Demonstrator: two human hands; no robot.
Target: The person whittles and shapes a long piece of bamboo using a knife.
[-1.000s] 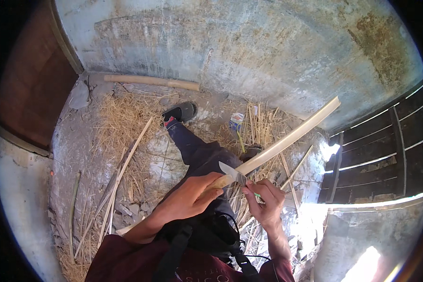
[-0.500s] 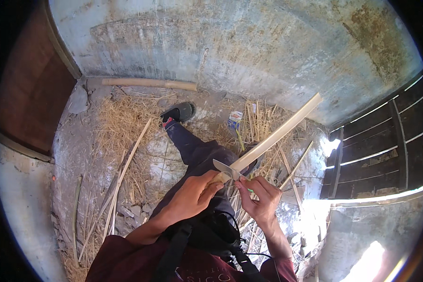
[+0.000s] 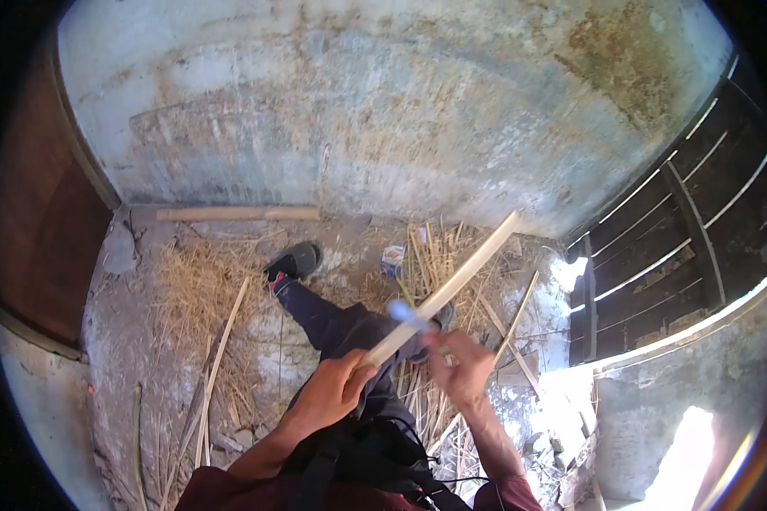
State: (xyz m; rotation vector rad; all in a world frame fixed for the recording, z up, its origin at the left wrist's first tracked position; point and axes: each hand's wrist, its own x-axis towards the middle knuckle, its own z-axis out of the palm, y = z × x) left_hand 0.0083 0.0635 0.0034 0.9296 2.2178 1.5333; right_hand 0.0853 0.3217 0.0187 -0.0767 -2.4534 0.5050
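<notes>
A long, pale split bamboo strip (image 3: 469, 274) slants up and to the right over my bent leg. My left hand (image 3: 331, 390) is closed around its near end, thumb on top. In my right hand (image 3: 460, 368), closed and smeared by motion, is a knife (image 3: 406, 313). Its blurred blade crosses the strip a short way beyond my left hand; whether the edge bites into the bamboo cannot be made out. The knife's handle is mostly hidden in my fingers.
Straw (image 3: 198, 294) and loose bamboo slivers (image 3: 222, 358) litter the floor by my shoe (image 3: 295, 259). A bamboo length (image 3: 239, 214) lies along the stained wall (image 3: 358, 119). Near the strip sits a small blue-and-white packet (image 3: 392, 261). Dark slatted boards (image 3: 648, 255) stand right, rubble (image 3: 562, 434) below.
My right hand has moved the knife away from my left fingers, farther along the strip, and it now blurs. The whole view has shifted, showing more wall.
</notes>
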